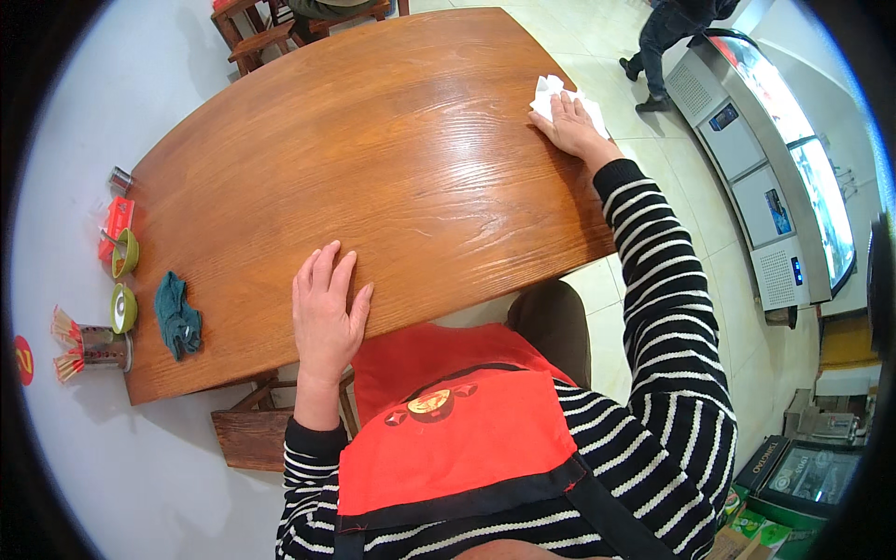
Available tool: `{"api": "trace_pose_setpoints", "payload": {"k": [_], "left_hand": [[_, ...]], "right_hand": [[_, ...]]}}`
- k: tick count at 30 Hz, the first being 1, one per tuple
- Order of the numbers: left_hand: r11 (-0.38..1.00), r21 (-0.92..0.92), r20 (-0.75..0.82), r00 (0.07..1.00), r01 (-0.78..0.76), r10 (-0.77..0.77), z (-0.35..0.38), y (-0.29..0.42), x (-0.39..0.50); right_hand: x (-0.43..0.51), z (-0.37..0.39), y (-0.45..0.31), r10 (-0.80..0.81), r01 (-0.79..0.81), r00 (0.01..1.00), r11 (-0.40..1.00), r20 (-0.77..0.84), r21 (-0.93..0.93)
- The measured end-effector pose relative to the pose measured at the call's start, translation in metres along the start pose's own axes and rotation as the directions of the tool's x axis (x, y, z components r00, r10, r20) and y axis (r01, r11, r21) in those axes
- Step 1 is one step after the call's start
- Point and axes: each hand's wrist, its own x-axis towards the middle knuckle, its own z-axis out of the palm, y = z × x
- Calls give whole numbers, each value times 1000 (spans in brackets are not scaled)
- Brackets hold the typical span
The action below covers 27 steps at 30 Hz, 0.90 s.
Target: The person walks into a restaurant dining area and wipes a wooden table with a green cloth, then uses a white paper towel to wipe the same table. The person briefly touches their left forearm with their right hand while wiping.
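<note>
My right hand lies flat on a crumpled white paper tissue, pressing it to the far right edge of a brown wooden table. Some of the tissue is hidden under the palm. Nearer to me, my left hand rests palm down on the tabletop by the front edge, holding nothing, its thumb and fingers apart. To its left a dark green cloth lies bunched on the wood.
Along the wall stand a metal chopstick holder, two green bowls, a red box and a small metal canister. A wooden stool is below the table. At right, a person walks by a glass-fronted display cabinet.
</note>
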Motion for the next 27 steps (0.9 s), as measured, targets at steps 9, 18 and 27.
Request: {"api": "trace_pose_setpoints", "payload": {"k": [9, 18, 27], "left_hand": [[999, -25, 16, 1000, 24, -24, -4, 3, 2], [997, -64, 37, 999, 34, -32, -6, 4, 3], [999, -19, -13, 1000, 27, -27, -3, 5, 1]], "right_hand": [[-14, 4, -219, -516, 502, 853, 770, -77, 394], [4, -1, -202, -580, 585, 801, 707, -149, 398], [39, 4, 52, 98, -98, 995, 993, 2, 72]]}}
